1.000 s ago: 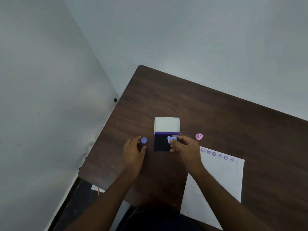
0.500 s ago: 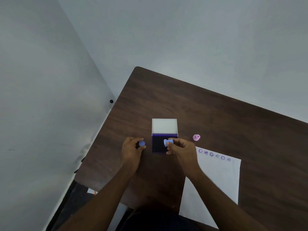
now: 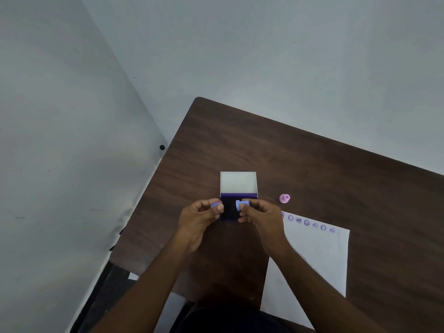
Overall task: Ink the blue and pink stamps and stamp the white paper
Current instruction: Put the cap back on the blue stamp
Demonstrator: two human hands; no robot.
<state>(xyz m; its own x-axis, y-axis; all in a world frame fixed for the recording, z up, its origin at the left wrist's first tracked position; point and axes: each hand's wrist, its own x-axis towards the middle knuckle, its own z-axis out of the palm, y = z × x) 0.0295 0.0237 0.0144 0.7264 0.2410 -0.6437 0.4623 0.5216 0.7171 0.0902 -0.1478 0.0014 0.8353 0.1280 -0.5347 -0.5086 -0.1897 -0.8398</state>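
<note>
My right hand (image 3: 262, 218) pinches the small blue stamp (image 3: 241, 205) on its side above the dark ink pad (image 3: 229, 209). My left hand (image 3: 200, 221) holds a small blue cap (image 3: 215, 205) at the pad's left edge. The pad's white lid (image 3: 238, 182) stands open behind it. The pink stamp (image 3: 284, 198) rests upright on the table to the right of the pad. The white paper (image 3: 312, 260) lies at the right, with a row of several purple prints along its top edge.
The dark brown wooden table (image 3: 288, 159) sits in a corner of grey walls. Its left edge and near-left corner are close to my left arm. A small black dot (image 3: 162, 147) marks the wall at the left.
My left hand has moved right with the blue cap, closing in on the pad and the blue stamp. My right hand has stayed over the pad.
</note>
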